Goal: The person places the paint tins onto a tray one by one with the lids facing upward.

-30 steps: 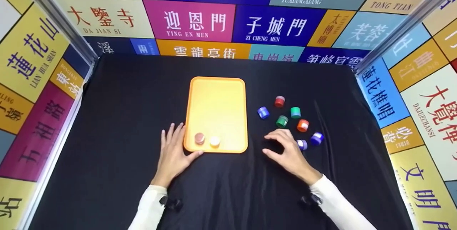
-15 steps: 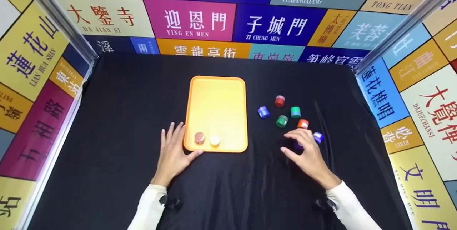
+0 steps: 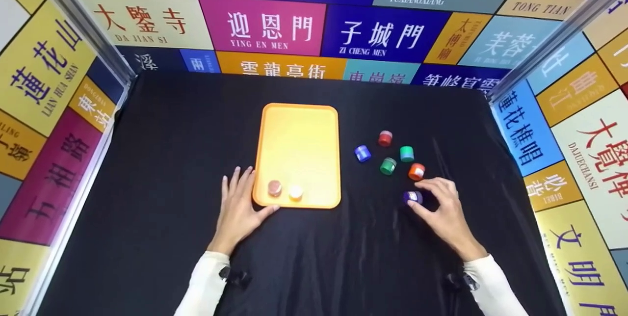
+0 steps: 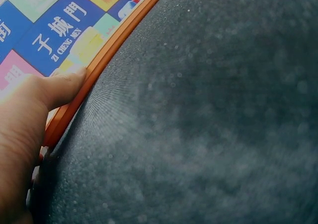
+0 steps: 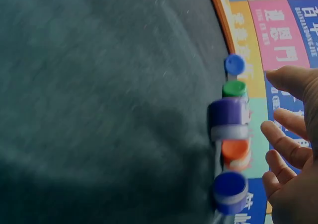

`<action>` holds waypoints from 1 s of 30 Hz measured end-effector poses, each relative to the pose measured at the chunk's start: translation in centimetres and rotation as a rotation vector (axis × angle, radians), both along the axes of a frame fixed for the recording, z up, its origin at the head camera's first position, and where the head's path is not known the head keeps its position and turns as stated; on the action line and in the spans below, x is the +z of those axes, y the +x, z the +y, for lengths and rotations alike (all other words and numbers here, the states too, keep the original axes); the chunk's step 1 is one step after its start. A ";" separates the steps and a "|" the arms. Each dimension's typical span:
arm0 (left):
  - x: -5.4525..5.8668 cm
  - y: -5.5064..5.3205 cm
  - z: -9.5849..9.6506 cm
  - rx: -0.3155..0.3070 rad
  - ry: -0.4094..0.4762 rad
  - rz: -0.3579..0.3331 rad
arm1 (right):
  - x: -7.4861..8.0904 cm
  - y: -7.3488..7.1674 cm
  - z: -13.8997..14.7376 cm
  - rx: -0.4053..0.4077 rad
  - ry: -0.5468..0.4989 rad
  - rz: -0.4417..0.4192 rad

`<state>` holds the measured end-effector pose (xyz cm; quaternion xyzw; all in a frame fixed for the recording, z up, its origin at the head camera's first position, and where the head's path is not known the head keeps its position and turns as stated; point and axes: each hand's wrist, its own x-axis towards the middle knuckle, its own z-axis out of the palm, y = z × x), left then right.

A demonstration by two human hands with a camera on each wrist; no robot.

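An orange tray lies on the black cloth, with a brown paint jar and a white paint jar near its front edge. My left hand rests at the tray's front left corner, fingers along the side and thumb on the front rim. Spread around nothing, my right hand hovers beside a purple paint jar, its thumb overlapping that jar in the head view. In the right wrist view the fingers show apart from the purple jar and a dark blue jar, which the hand hides from the head camera.
Left of and beyond the right hand stand a red jar, a blue jar, a light green jar, a darker green jar and an orange jar. Printed panels wall the back and sides.
My right hand has moved rightward past the purple jar, uncovering it and covering the dark blue jar. The left hand and tray have stayed in place.
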<state>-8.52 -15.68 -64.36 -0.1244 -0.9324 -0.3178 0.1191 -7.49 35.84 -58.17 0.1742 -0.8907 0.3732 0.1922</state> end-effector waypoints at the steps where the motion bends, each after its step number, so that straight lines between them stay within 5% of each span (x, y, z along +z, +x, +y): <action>1: 0.0 0.0 0.0 0.000 0.000 0.001 | -0.1 0.1 0.2 -0.005 0.004 -0.006; 30: 0.1 0.0 0.0 0.003 -0.002 -0.002 | -2.5 -0.5 1.0 -0.043 0.166 0.020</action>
